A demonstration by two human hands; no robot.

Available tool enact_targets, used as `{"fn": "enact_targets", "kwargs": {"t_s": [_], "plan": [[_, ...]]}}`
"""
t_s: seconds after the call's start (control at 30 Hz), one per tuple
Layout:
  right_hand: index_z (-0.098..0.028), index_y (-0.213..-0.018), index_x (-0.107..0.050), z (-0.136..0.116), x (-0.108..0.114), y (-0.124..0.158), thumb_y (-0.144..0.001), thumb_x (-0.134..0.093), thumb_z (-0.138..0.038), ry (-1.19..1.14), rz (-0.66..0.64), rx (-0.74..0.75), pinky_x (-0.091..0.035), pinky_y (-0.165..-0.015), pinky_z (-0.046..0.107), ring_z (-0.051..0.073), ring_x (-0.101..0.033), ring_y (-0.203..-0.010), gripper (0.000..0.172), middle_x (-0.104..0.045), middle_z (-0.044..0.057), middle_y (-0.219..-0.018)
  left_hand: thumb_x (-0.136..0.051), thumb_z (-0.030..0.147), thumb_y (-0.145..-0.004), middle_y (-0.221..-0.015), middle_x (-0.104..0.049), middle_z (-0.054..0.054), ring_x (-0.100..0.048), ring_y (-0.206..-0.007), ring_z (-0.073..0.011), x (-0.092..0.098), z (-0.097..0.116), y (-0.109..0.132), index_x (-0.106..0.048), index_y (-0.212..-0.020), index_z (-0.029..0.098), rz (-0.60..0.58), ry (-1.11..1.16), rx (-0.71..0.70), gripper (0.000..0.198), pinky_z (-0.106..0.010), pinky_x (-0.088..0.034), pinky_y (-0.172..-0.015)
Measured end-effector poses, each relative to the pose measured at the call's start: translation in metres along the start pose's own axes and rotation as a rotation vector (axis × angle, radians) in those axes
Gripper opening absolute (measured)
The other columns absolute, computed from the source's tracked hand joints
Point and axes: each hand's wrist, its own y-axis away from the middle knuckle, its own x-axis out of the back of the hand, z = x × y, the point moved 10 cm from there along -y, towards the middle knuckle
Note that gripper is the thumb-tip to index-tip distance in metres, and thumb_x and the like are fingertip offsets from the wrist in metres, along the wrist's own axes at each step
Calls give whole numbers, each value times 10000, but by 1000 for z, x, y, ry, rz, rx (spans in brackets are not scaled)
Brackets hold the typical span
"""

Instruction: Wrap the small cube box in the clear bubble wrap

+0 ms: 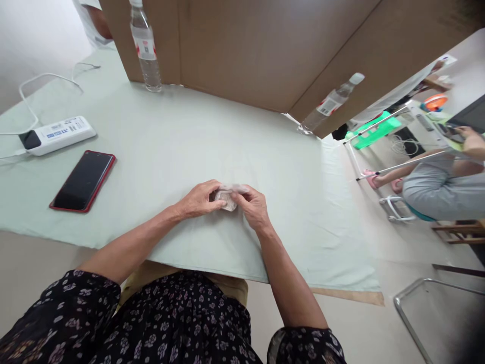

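The left hand (pixel 200 200) and the right hand (pixel 255 208) both held a little pale lump (pixel 228 201) in their fingers, over a light green cloth (pixel 212 141).

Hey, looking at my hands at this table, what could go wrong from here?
The small whitish item is held between the left hand and right hand, so it could slip if either loosens.
The red-edged smartphone lies to the left, and a sweep of the left forearm might nudge it.
The left plastic bottle stands close to the cardboard panel; bumping the panel could topple it.
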Motion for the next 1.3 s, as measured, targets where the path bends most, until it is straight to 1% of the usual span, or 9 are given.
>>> {"fn": "enact_targets", "kwargs": {"t_s": [0.07,0.23,0.47,0.57,0.67,0.73,0.93,1.17,1.3], "plan": [[-231,-906,-751,6,-3,-1,-765,-786,-502,-66,-27,-58,-552,-813,336,193,-663,-839,307,-745,15,-890,-636,386,-814,-871,-638,-23,-594,-756,-165,1,-2,0,-632,-870,191,-23,32,57,203,-294,-485,-699],[-227,-988,-735,9,-8,2,-755,-787,-582,-102,-121,-76,-551,-859,348,212,-680,-924,428,-745,34,-971,-647,399,-756,-759,-567,7,-515,-662,-139,3,-11,3,-578,-761,190,-1,123,213,220,-268,-414,-601],[-237,-1340,-580,2,-17,11,-694,-866,-490,107,-252,73,-521,-964,390,269,-655,-1126,751,-676,101,-1289,-629,366,-737,-887,-697,-35,-624,-784,-180,1,-22,6,-687,-994,153,-18,316,348,339,-302,-499,-707],[-231,-1317,-591,4,-17,13,-710,-843,-474,163,-213,85,-522,-940,388,262,-662,-1078,700,-702,90,-1215,-637,394,-755,-863,-706,-34,-637,-781,-183,3,-26,7,-700,-995,142,-18,326,383,354,-294,-496,-693],[-227,-1215,-634,12,-16,13,-703,-838,-473,102,-170,-1,-541,-838,353,223,-674,-924,603,-721,51,-1048,-648,462,-777,-878,-715,-43,-648,-794,-190,1,-21,6,-700,-1009,134,-76,369,353,405,-287,-489,-683],[-228,-1152,-652,15,-16,13,-683,-855,-467,19,-146,-57,-542,-815,339,210,-672,-898,565,-715,39,-1018,-683,490,-762,-918,-723,-61,-657,-826,-203,-3,-17,6,-692,-1026,127,-128,419,340,449,-291,-493,-700],[-213,-1070,-675,19,-26,15,-613,-896,-502,-148,-205,-148,-533,-758,315,203,-668,-865,584,-719,28,-952,-738,400,-720,-976,-731,-71,-660,-867,-200,-9,-15,11,-684,-1066,132,-212,552,394,441,-277,-480,-732],[-210,-1073,-702,8,-18,12,-726,-803,-560,109,-158,-52,-487,-693,299,175,-615,-772,503,-688,22,-889,-748,369,-706,-724,-648,6,-574,-680,-129,-5,-21,12,-673,-887,135,-125,558,462,306,-244,-408,-644],[-209,-1088,-698,10,-18,12,-726,-794,-599,104,-164,-58,-485,-670,297,173,-612,-742,541,-688,16,-851,-768,383,-702,-714,-653,7,-583,-667,-129,-8,-25,12,-661,-875,135,-116,612,467,321,-249,-418,-639]]}}
